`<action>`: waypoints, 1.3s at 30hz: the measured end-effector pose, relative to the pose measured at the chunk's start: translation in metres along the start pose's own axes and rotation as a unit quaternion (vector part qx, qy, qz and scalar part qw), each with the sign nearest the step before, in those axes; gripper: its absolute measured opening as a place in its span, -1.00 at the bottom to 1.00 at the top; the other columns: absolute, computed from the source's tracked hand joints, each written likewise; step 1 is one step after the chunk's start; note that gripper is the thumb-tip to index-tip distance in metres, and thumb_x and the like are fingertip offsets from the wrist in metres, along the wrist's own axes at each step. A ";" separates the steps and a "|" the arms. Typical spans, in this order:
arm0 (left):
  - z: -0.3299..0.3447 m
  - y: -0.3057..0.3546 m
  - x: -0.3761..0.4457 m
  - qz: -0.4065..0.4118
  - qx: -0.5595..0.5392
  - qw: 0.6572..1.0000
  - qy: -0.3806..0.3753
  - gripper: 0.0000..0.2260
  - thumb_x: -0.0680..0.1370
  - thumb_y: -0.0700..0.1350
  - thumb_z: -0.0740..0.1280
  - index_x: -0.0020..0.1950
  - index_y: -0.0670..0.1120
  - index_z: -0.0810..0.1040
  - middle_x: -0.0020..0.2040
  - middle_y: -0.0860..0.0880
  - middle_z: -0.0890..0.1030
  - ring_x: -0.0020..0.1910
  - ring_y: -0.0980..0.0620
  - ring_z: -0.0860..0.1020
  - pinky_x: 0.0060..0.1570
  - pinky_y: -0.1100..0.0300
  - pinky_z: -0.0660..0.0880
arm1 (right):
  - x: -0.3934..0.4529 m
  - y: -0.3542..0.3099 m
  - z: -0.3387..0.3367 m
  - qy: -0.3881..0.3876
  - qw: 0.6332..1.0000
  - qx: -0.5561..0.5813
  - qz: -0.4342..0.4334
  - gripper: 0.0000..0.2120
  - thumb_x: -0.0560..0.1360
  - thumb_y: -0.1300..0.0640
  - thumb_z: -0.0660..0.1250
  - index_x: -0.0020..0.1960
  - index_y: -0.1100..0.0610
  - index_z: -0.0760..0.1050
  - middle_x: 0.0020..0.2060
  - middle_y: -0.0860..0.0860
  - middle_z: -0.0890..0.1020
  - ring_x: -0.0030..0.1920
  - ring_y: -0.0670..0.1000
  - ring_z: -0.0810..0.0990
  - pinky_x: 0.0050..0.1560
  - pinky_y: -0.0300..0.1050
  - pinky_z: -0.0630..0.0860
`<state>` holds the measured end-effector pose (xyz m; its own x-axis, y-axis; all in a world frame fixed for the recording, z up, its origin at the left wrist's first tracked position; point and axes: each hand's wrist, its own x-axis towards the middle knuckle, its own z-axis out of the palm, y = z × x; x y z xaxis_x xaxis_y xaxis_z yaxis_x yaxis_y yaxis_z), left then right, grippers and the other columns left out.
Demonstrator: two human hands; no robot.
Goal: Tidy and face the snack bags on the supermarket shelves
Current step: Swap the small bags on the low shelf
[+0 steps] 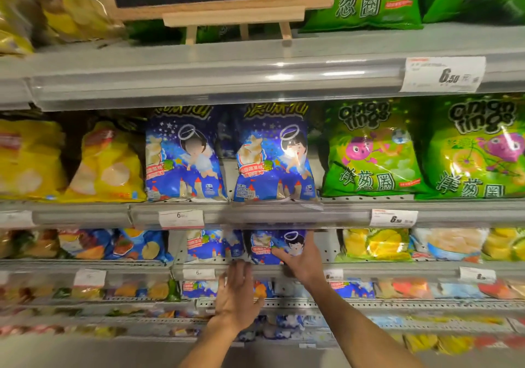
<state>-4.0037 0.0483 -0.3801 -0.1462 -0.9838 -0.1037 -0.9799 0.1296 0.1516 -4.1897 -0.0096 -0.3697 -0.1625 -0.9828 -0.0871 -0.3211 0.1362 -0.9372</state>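
On third shelf: right hand (301, 257) grip on blue bag (274, 247); left hand (237, 296) open, fingers spread.

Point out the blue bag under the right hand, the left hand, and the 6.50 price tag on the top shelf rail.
blue bag (265, 249): head view, on its printed front, left of the fingers.
left hand (237, 302): head view, on its back.
6.50 price tag (443, 74): head view, on its middle.
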 end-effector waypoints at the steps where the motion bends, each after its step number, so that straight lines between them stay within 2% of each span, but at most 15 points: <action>1: -0.001 -0.001 -0.001 0.003 -0.008 1.000 0.002 -0.36 0.56 0.24 0.21 0.54 -0.04 0.13 0.49 -0.02 0.16 0.51 -0.05 0.11 0.46 -0.01 0.16 | 0.000 0.000 0.001 -0.004 1.000 -0.019 0.006 -0.15 0.23 -0.26 0.63 0.35 0.00 0.33 0.21 -0.03 0.60 0.23 0.07 0.58 0.23 0.00 0.52; 6: -0.003 -0.002 -0.003 0.000 -0.013 1.000 -0.010 -0.32 0.57 0.21 0.23 0.58 -0.03 0.08 0.52 -0.04 0.13 0.54 -0.07 0.08 0.50 -0.07 0.13 | 0.000 -0.004 -0.008 -0.025 0.993 -0.108 0.028 -0.02 0.23 -0.31 0.59 0.44 0.08 0.24 0.23 0.10 0.61 0.22 0.19 0.59 0.21 0.06 0.55; 10: -0.002 -0.001 -0.001 -0.009 -0.025 1.000 -0.013 -0.31 0.55 0.20 0.28 0.58 -0.02 0.10 0.51 -0.02 0.15 0.53 -0.05 0.10 0.48 -0.05 0.18 | -0.008 -0.003 -0.020 -0.046 0.994 -0.101 0.018 -0.20 0.33 -0.11 0.63 0.40 0.14 0.31 0.20 0.09 0.64 0.20 0.16 0.62 0.19 0.06 0.56; 15: -0.003 0.004 0.002 -0.029 -0.030 0.999 0.006 -0.41 0.55 0.21 0.27 0.49 -0.01 0.23 0.43 -0.01 0.25 0.45 -0.02 0.21 0.35 0.06 0.35 | -0.029 0.005 -0.046 -0.021 0.989 -0.147 -0.015 -0.29 0.41 -0.04 0.58 0.43 0.15 0.37 0.04 -0.01 0.65 0.01 -0.02 0.61 -0.10 -0.22 0.50; 18: 0.000 0.017 0.001 -0.063 -0.031 0.997 0.038 -0.49 0.55 0.19 0.26 0.43 0.00 0.31 0.41 -0.02 0.30 0.43 -0.03 0.26 0.33 0.09 0.39 | -0.043 0.017 -0.070 0.027 0.987 -0.157 -0.018 -0.38 0.49 0.03 0.51 0.47 0.16 0.38 0.16 0.02 0.65 0.16 0.04 0.62 0.14 -0.10 0.57; 19: 0.002 0.022 0.000 -0.072 -0.033 0.996 0.049 -0.49 0.54 0.17 0.27 0.42 -0.02 0.33 0.40 -0.04 0.32 0.43 -0.05 0.28 0.33 0.08 0.39 | -0.047 0.022 -0.078 0.037 0.988 -0.149 -0.019 -0.43 0.50 0.07 0.50 0.44 0.15 0.41 0.16 0.01 0.65 0.17 0.05 0.63 0.17 -0.13 0.57; 22: 0.008 0.038 -0.001 -0.097 -0.064 0.989 0.088 -0.51 0.51 0.06 0.36 0.40 -0.10 0.44 0.33 -0.09 0.42 0.33 -0.06 0.41 0.32 0.09 0.40 | -0.054 0.038 -0.109 0.065 0.991 -0.114 -0.016 -0.62 0.50 0.12 0.49 0.27 0.07 0.51 0.01 -0.11 0.66 0.00 -0.09 0.64 -0.09 -0.54 0.43; 23: 0.010 0.044 -0.002 -0.108 -0.085 0.985 0.107 -0.53 0.48 0.01 0.41 0.35 -0.09 0.48 0.25 -0.07 0.46 0.22 -0.03 0.47 0.23 0.11 0.46 | -0.054 0.043 -0.119 0.070 0.992 -0.100 -0.013 -0.66 0.49 0.13 0.50 0.24 0.07 0.53 -0.02 -0.13 0.67 -0.03 -0.12 0.63 -0.09 -0.53 0.43; 24: 0.011 0.050 -0.003 -0.126 -0.112 0.978 0.122 -0.54 0.45 -0.04 0.44 0.33 -0.09 0.50 0.20 -0.05 0.46 0.14 0.00 0.48 0.15 0.12 0.50 | -0.053 0.049 -0.129 0.070 0.994 -0.080 -0.009 -0.69 0.49 0.13 0.50 0.20 0.09 0.56 -0.03 -0.12 0.68 -0.03 -0.11 0.64 -0.04 -0.40 0.51; 26: 0.018 0.064 -0.003 -0.166 -0.120 0.970 0.128 -0.47 0.41 -0.07 0.47 0.36 -0.13 0.46 0.29 -0.12 0.43 0.25 -0.09 0.44 0.22 0.02 0.48 | -0.050 0.061 -0.152 0.068 0.996 -0.049 0.005 -0.72 0.47 0.16 0.51 0.17 0.12 0.60 -0.05 -0.05 0.71 0.00 -0.03 0.67 0.08 -0.05 0.59; 27: 0.023 0.070 -0.001 -0.182 -0.108 0.970 0.122 -0.41 0.41 -0.06 0.48 0.40 -0.17 0.44 0.37 -0.19 0.40 0.35 -0.17 0.39 0.30 -0.06 0.44 | -0.048 0.067 -0.164 0.067 0.997 -0.037 0.009 -0.73 0.46 0.18 0.51 0.15 0.13 0.61 -0.07 -0.02 0.71 0.00 0.01 0.68 0.10 0.03 0.59; 29: 0.034 0.087 0.000 -0.214 -0.122 0.960 0.132 -0.34 0.38 -0.09 0.51 0.42 -0.25 0.41 0.41 -0.30 0.37 0.42 -0.29 0.30 0.33 -0.17 0.39 | -0.045 0.077 -0.190 0.061 0.998 -0.014 0.009 -0.75 0.46 0.20 0.52 0.12 0.14 0.61 -0.11 0.03 0.72 -0.04 0.03 0.69 0.07 0.05 0.61; 32: 0.055 0.127 -0.001 -0.224 -0.181 0.946 0.148 -0.45 0.38 -0.15 0.50 0.27 -0.40 0.49 0.22 -0.45 0.49 0.26 -0.44 0.43 0.21 -0.27 0.43 | -0.038 0.095 -0.235 0.070 0.997 0.006 0.008 -0.79 0.46 0.21 0.53 0.03 0.04 0.59 -0.15 0.07 0.72 -0.07 0.03 0.70 0.04 -0.02 0.62; 36: 0.067 0.211 0.005 -0.223 -0.272 0.931 0.097 -0.55 0.43 -0.22 0.48 0.23 -0.43 0.52 0.15 -0.48 0.54 0.21 -0.44 0.51 0.28 -0.12 0.33 | -0.024 0.122 -0.295 0.087 0.996 0.008 0.014 -0.81 0.46 0.23 0.51 0.05 0.12 0.61 -0.17 0.04 0.71 -0.10 0.03 0.69 0.06 0.07 0.61; 39: 0.068 0.276 0.013 -0.199 -0.353 0.911 0.080 -0.74 0.47 -0.29 0.46 0.11 -0.37 0.60 0.06 -0.39 0.63 0.14 -0.33 0.59 0.17 -0.06 0.43 | -0.017 0.139 -0.338 0.107 0.994 -0.006 0.018 -0.82 0.48 0.24 0.49 0.02 0.07 0.57 -0.23 0.03 0.68 -0.13 0.05 0.67 0.04 0.12 0.60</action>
<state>-4.2855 0.0800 -0.4065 0.2783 -0.9484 -0.1516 -0.6113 -0.2967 0.7337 -4.5472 0.0679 -0.3839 -0.3683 -0.9286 -0.0456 -0.3216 0.1733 -0.9309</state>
